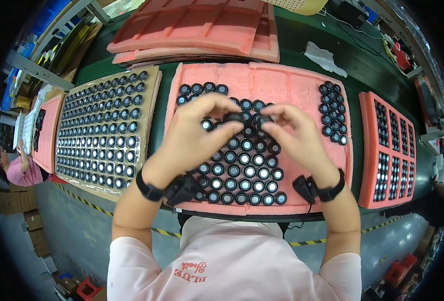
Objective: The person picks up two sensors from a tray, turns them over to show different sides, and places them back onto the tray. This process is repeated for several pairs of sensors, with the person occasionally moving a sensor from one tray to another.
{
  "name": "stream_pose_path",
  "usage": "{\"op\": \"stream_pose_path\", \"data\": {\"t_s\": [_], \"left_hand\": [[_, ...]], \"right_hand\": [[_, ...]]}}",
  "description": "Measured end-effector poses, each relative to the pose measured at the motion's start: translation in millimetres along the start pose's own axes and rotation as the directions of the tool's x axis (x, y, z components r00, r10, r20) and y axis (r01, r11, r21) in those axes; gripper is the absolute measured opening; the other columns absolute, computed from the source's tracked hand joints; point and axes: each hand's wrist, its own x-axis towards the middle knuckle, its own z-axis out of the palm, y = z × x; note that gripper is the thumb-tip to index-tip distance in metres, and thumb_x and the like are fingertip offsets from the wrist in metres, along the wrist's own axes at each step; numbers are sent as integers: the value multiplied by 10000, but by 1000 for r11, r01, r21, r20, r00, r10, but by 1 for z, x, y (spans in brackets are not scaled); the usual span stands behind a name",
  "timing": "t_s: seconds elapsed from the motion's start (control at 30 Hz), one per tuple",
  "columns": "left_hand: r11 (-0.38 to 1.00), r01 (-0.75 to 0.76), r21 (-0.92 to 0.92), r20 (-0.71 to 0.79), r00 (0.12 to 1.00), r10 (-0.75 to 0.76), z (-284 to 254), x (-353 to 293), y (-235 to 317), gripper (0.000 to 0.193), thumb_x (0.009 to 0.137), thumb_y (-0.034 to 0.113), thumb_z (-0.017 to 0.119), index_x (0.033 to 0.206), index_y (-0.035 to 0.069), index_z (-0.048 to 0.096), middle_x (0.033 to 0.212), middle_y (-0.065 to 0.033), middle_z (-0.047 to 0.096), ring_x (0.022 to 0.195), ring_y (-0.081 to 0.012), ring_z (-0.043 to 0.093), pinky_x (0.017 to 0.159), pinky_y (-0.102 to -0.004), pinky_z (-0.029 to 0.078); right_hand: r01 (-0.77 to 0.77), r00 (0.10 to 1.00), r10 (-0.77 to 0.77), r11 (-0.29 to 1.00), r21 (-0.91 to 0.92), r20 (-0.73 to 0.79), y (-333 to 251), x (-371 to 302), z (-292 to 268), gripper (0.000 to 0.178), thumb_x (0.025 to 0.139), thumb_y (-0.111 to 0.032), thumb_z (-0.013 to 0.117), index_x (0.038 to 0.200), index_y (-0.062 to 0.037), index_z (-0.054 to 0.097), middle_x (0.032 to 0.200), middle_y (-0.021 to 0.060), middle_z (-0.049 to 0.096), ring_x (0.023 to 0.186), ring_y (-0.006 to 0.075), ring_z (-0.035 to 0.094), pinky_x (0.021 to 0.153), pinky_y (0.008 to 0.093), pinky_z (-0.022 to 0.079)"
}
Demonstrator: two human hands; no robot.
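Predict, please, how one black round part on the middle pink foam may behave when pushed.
The black round part looks squat, so it probably resists tipping. Its round outline suggests it could roll if laid sideways.

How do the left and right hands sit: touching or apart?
Apart. The head view shows a gap between the left hand and right hand, with black round pieces visible there.

I see a dark green surface (293, 31), with a pink mat (282, 80) in the middle of it and black pieces (243, 158) ranked on top. A stack of pink boards (197, 27) sits between 11 and 12 o'clock, a crumpled white sheet (322, 56) at 1. Over at 9 o'clock lies a brown tray (152, 98), a pink slab (49, 135) beyond it; at 3, a pink tray (369, 150).
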Motion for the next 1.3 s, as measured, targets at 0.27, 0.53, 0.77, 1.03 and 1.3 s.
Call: {"op": "stream_pose_path", "data": {"t_s": [0.27, 0.53, 0.77, 1.03, 1.3], "left_hand": [[981, 127, 144, 184, 971, -153, 11, 78, -86, 159, 833, 66, 659, 970, -10, 632, 841, -99, 666, 771, -181, 636, 723, -297, 506], [959, 41, 281, 349, 926, -141, 23, 104, -119, 157, 813, 50, 662, 951, -21, 639, 825, -110, 655, 769, -206, 626, 733, -317, 498], [940, -81, 331, 330, 943, -35, 25, 109, -132, 153, 799, 53, 655, 932, -22, 658, 828, -164, 661, 817, -292, 640, 760, -359, 501], [951, -72, 299, 455, 887, -76, 23, 107, -128, 145, 803, 32, 606, 925, -24, 662, 893, -160, 677, 825, -271, 645, 768, -346, 505], [922, -197, 334, 464, 886, 21, 32, 113, -75, 151, 815, 49, 603, 940, -17, 656, 865, -153, 670, 848, -257, 649, 766, -347, 512]], "right_hand": [[-149, 986, 154, 985, -85, 64, 63, 77, 7, 177, 836, -32, 658, 1004, 19, 633, 899, 44, 665, 797, 97, 607, 725, 240, 496], [-119, 988, 143, 948, -295, 62, 98, 102, 16, 189, 812, -70, 664, 983, 9, 658, 871, 106, 674, 784, 191, 639, 726, 301, 513], [8, 1000, 8, 880, -475, 30, 87, 99, 17, 201, 793, -126, 665, 943, 8, 676, 889, 172, 674, 831, 302, 651, 782, 376, 509], [-59, 991, 104, 900, -433, 81, 86, 95, 13, 224, 813, -162, 645, 963, 2, 678, 949, 209, 678, 917, 345, 651, 834, 396, 505], [-53, 998, 56, 930, -365, 0, 50, 45, -70, 216, 852, -142, 629, 995, 17, 657, 911, 150, 679, 853, 242, 652, 777, 331, 512]]}}
